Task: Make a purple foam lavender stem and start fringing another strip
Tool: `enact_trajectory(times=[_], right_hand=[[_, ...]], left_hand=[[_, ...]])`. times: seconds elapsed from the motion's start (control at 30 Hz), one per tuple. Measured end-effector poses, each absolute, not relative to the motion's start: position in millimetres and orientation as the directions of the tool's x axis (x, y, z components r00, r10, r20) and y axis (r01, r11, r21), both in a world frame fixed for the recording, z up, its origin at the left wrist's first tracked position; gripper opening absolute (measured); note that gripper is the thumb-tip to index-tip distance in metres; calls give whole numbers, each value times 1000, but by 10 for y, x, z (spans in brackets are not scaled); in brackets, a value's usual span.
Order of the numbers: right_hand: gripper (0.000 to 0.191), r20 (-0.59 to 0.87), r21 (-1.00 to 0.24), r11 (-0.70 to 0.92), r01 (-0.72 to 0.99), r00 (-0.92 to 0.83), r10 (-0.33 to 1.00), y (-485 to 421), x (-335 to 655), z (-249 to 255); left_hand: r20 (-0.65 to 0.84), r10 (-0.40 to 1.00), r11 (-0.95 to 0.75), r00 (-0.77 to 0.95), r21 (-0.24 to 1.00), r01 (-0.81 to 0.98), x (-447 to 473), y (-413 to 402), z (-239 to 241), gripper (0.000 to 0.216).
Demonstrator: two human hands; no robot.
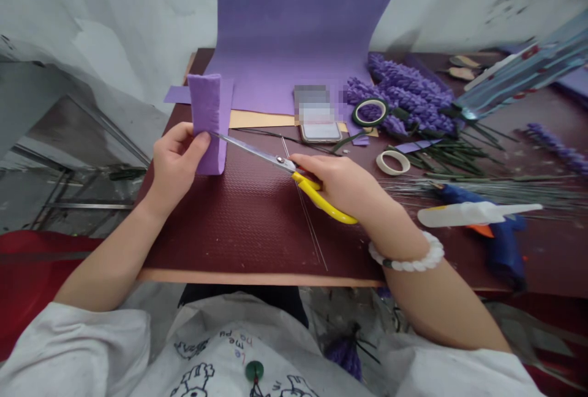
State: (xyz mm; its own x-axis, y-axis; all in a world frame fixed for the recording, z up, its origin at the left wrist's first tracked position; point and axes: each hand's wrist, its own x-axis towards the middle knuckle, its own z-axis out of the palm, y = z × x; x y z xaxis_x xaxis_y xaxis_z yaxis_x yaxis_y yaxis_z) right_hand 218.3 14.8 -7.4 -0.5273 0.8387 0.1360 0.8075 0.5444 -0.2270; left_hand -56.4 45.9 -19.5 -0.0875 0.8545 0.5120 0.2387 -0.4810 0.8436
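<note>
Left hand point(177, 167) has a solid grip on a folded strip of purple foam sheet point(206, 121), held up over a dark red textured mat point(229, 231), while the right hand point(340, 185) grips yellow-handled scissors point(316, 195), blade tips right at the strip's edge. Blue glue gun point(503, 231) sits off to the right.

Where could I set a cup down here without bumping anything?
The dark red mat has room in front of the left hand, left of the thin wires. Crowded: the right side, around the glue gun and purple flowers.
</note>
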Motion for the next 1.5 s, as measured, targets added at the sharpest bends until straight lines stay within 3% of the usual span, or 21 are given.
enact_trajectory(times=[0.23, 0.67, 0.87, 1.5], right_hand=[[34, 122, -200, 532, 823, -518, 847, 124, 2170, -41], [43, 112, -252, 529, 810, -519, 848, 140, 2176, -63], [43, 103, -179, 509, 842, -499, 861, 116, 2157, -33], [41, 140, -132, 510, 850, -494, 858, 117, 2165, -43]], left_hand=[[495, 863, -476, -102, 864, 165, -566, 467, -194, 18], [498, 850, -488, -172, 867, 100, -572, 496, -201, 16], [499, 851, -486, -163, 867, 113, -571, 476, -191, 14], [525, 835, -498, -165, 849, 176, -580, 498, -196, 19]])
